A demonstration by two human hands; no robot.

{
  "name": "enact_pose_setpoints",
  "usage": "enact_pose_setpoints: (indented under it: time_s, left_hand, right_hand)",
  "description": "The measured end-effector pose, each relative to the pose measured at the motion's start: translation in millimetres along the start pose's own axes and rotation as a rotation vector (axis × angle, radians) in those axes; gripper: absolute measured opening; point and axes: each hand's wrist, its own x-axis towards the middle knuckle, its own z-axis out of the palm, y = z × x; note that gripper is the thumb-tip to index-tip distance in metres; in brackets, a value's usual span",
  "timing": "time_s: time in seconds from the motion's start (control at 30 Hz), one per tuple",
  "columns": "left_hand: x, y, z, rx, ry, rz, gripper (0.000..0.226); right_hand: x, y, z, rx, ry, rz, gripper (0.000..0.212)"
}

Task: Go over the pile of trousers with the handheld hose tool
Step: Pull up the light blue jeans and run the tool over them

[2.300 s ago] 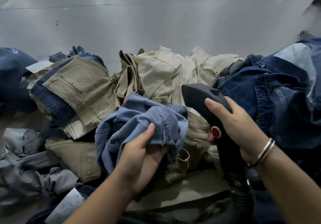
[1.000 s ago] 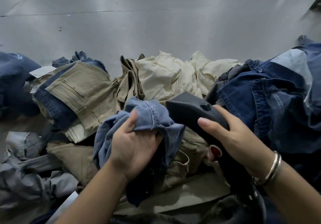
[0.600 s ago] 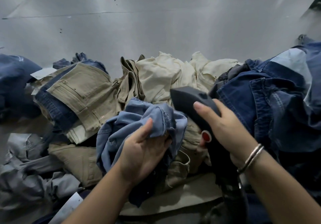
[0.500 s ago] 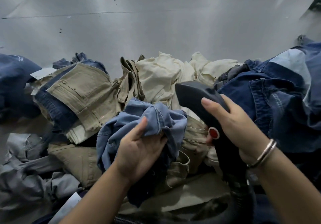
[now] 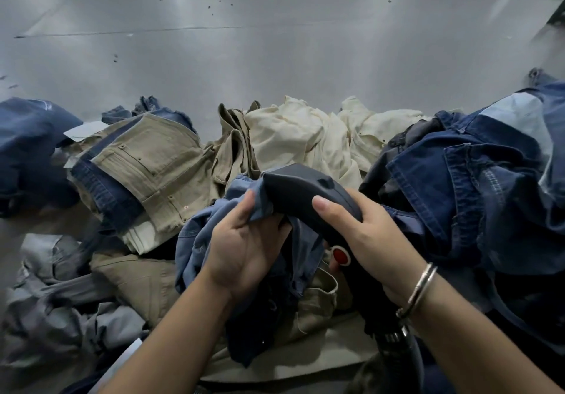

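Nearby, khaki trousers (image 5: 153,173) beside hose tool (image 5: 305,198).

Matt dark plastic hose tool (image 5: 301,193), soft denim trousers (image 5: 477,179), glossy metal bracelet (image 5: 420,289), brushed metal wall (image 5: 275,57).

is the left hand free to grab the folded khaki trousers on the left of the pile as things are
Probably not yet. The left hand has its grip closed on the light blue trousers, so it would have to let go first. The folded khaki trousers lie uncovered on top of the pile, with nothing across the way.
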Motion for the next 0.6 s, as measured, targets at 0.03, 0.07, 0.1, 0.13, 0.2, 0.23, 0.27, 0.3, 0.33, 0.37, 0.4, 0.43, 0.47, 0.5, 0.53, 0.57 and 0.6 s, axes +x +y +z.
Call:
enact_pose_setpoints:
  time_s: [0.03, 0.07, 0.1, 0.13, 0.2, 0.23, 0.27, 0.3, 0.33, 0.37, 0.4, 0.43, 0.47, 0.5, 0.53, 0.57, 0.6]
  left_hand:
    - [-3, 0, 0, -0.005, -0.003, -0.009, 0.052]
    - [-7, -1, -1, -0.018, -0.011, -0.024, 0.054]
    - [-11, -3, -1, -0.015, -0.007, -0.029, 0.054]
    - [-15, -6, -2, 0.01, 0.013, -0.028, 0.055]
    - [-19, -9, 0, 0.053, 0.028, -0.035, 0.057]
    - [-20, -11, 4, 0.047, 0.01, -0.037, 0.057]
    - [-18, -12, 9, 0.049, -0.01, -0.038, 0.056]
    - [-17, -14, 16, 0.086, -0.013, -0.034, 0.054]
    - [-16, -16, 19, 0.175, 0.034, -0.02, 0.046]
    - [-14, -19, 19, 0.251, 0.112, 0.007, 0.037]
    - [-13, -21, 20, 0.322, 0.179, 0.041, 0.035]
    - [-11, -24, 21, 0.379, 0.199, 0.051, 0.043]
    - [-11, -26, 21, 0.422, 0.187, 0.05, 0.052]
    - [-11, -26, 22, 0.431, 0.164, 0.049, 0.057]
    - [-12, -28, 21, 0.406, 0.14, 0.04, 0.057]
    - [-11, -30, 22, 0.337, 0.123, 0.012, 0.054]
    - [-12, -35, 19, 0.228, 0.107, -0.033, 0.056]
  right_hand:
    - [3, -1, -3, 0.007, 0.046, -0.03, 0.038]
    - [7, -2, -10, 0.026, 0.113, -0.054, 0.039]
    - [11, -5, -18, 0.069, 0.178, -0.066, 0.039]
    - [13, -8, -27, 0.118, 0.222, -0.075, 0.041]
    - [14, -10, -37, 0.124, 0.222, -0.091, 0.045]
    - [13, -7, -34, 0.081, 0.185, -0.094, 0.048]
    - [12, -2, -26, 0.038, 0.139, -0.099, 0.049]
    - [11, 3, -15, 0.005, 0.099, -0.096, 0.051]
    - [11, 10, -3, -0.02, 0.07, -0.084, 0.054]
    - [11, 15, 7, -0.028, 0.055, -0.072, 0.056]
    - [12, 20, 15, -0.014, 0.059, -0.059, 0.056]
    - [14, 22, 19, 0.018, 0.079, -0.043, 0.056]
    - [16, 24, 21, 0.053, 0.098, -0.034, 0.056]
    - [17, 26, 23, 0.076, 0.109, -0.028, 0.057]
    - [18, 28, 24, 0.087, 0.109, -0.03, 0.057]
    - [18, 30, 25, 0.09, 0.102, -0.04, 0.056]
    - [19, 33, 24, 0.086, 0.092, -0.054, 0.056]
